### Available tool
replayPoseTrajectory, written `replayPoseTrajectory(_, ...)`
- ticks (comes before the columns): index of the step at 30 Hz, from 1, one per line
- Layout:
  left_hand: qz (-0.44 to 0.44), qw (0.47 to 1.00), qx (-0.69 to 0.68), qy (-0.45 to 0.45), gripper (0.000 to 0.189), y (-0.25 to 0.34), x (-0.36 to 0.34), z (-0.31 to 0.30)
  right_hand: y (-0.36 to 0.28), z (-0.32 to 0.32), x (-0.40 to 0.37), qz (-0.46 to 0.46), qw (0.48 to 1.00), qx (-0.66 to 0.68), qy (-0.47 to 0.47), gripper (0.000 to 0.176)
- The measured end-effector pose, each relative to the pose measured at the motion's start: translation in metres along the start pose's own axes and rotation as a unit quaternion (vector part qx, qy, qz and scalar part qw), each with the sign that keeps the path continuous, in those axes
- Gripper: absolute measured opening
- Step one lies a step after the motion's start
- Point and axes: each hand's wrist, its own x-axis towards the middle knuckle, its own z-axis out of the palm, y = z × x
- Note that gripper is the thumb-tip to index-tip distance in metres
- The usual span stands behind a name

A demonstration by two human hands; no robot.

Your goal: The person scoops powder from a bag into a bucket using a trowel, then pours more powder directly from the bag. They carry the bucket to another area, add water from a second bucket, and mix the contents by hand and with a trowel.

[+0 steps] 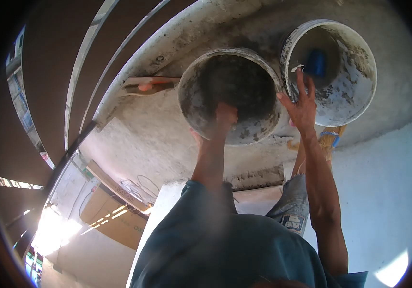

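Observation:
My left hand reaches down into a mortar-stained bucket with a dark grey inside. Its fingers look curled in, and what they hold, if anything, is hidden. My right hand is at the near left rim of a second bucket, fingers apart and stretched over its mouth. A small white scrap shows right by its fingertips. Deeper in that bucket sits a blue cup-like thing, with pale grey residue on the walls around it.
Left of the first bucket lies a flat wooden-looking tool with an orange spot. A straw-coloured brush with a blue band rests below the second bucket. Curved railing bars run along the left. Lower left is a cardboard box.

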Motion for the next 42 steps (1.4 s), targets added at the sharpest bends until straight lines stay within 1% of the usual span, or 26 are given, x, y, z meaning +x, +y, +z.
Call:
replayPoseTrajectory(1,-0.013,1.000,-0.004,-0.001,0.022,0.005,-0.008,0.003,0.000,0.001,-0.001,0.001,1.000,0.006,-0.001,0.094)
replayPoseTrajectory(3,0.050,0.988,0.138,0.048,0.024,0.016,-0.032,-0.008,0.000,0.001,-0.003,-0.001,1.000,0.003,0.003,0.095)
replayPoseTrajectory(5,-0.003,0.979,-0.126,0.162,0.023,0.009,-0.059,-0.017,0.002,0.002,-0.002,-0.010,1.000,-0.019,0.011,0.095)
replayPoseTrajectory(7,-0.039,0.953,-0.237,0.184,0.021,0.008,-0.072,-0.030,0.002,0.000,-0.001,0.008,1.000,-0.008,0.009,0.095)
replayPoseTrajectory(9,-0.072,0.969,-0.203,0.122,0.019,0.010,-0.086,-0.035,-0.002,0.002,-0.008,0.019,1.000,0.013,-0.005,0.096)
replayPoseTrajectory(11,0.041,0.987,-0.040,0.153,0.016,-0.014,-0.048,0.002,-0.004,0.000,-0.004,0.017,0.999,0.036,-0.004,0.096)
replayPoseTrajectory(13,0.037,0.965,-0.199,0.166,0.015,-0.007,-0.001,0.001,0.005,0.004,0.002,-0.001,1.000,0.008,0.009,0.096)
replayPoseTrajectory(14,-0.027,0.892,-0.430,0.138,0.015,0.012,0.012,-0.005,0.004,0.004,0.001,-0.001,1.000,0.001,0.005,0.096)
replayPoseTrajectory(15,-0.093,0.764,-0.631,0.100,0.014,0.024,0.019,-0.005,0.004,0.006,-0.001,0.001,1.000,-0.003,-0.001,0.096)
replayPoseTrajectory(17,-0.091,0.537,-0.835,0.075,0.013,0.039,0.028,0.009,0.004,0.007,0.000,0.002,1.000,0.021,-0.001,0.096)
replayPoseTrajectory(18,-0.089,0.400,-0.910,0.063,0.012,0.046,0.032,0.024,0.005,0.006,0.001,0.001,0.999,0.032,-0.003,0.096)
replayPoseTrajectory(20,0.056,0.711,-0.682,0.163,0.013,0.055,0.045,0.075,0.000,0.007,-0.005,0.005,0.999,0.038,-0.013,0.095)
replayPoseTrajectory(22,0.051,0.774,-0.612,0.154,0.014,0.060,0.047,0.058,0.001,0.005,-0.001,0.011,1.000,0.017,-0.004,0.094)
replayPoseTrajectory(24,-0.112,0.631,-0.767,0.033,0.015,0.081,0.011,-0.005,0.004,0.003,0.003,-0.007,1.000,0.019,0.004,0.094)
replayPoseTrajectory(27,-0.073,0.739,-0.670,0.029,0.016,0.059,-0.050,-0.043,-0.004,0.001,-0.002,0.010,1.000,0.026,-0.006,0.095)
replayPoseTrajectory(29,-0.056,0.874,-0.442,0.192,0.022,0.045,-0.060,-0.029,-0.006,0.000,-0.005,0.027,0.999,0.021,-0.007,0.095)
replayPoseTrajectory(30,-0.044,0.910,-0.308,0.272,0.025,0.034,-0.060,-0.025,-0.006,0.000,-0.006,0.022,0.999,0.023,-0.006,0.095)
replayPoseTrajectory(32,-0.002,0.967,-0.083,0.240,0.025,0.002,-0.041,-0.025,-0.001,0.002,-0.003,0.008,1.000,0.026,0.001,0.094)
replayPoseTrajectory(33,0.022,0.975,0.030,0.219,0.025,-0.011,-0.025,-0.027,0.000,0.001,-0.001,0.007,1.000,0.028,0.005,0.094)
replayPoseTrajectory(36,0.094,0.974,0.148,0.146,0.009,-0.037,0.017,-0.036,0.000,0.002,-0.004,0.008,0.999,0.035,0.001,0.094)
replayPoseTrajectory(37,0.019,0.986,-0.079,0.143,0.011,-0.034,0.035,-0.038,-0.002,0.001,-0.001,0.018,0.999,0.033,-0.005,0.094)
replayPoseTrajectory(38,-0.056,0.943,-0.303,0.124,0.013,-0.028,0.047,-0.037,-0.005,0.000,-0.002,0.033,0.999,0.030,-0.016,0.094)
replayPoseTrajectory(39,-0.065,0.930,-0.338,0.128,0.013,-0.021,0.055,-0.032,-0.005,-0.001,-0.003,0.048,0.998,0.027,-0.030,0.095)
replayPoseTrajectory(40,-0.073,0.915,-0.373,0.133,0.014,-0.015,0.062,-0.028,0.000,0.002,-0.002,0.018,0.999,0.026,-0.021,0.095)
replayPoseTrajectory(41,-0.017,0.961,-0.225,0.162,0.012,0.003,0.054,-0.029,-0.001,0.006,-0.008,0.015,0.999,0.032,-0.026,0.096)
replayPoseTrajectory(42,0.052,0.977,-0.073,0.194,0.012,0.029,0.058,-0.038,0.001,0.006,-0.005,0.008,0.999,0.032,-0.019,0.096)
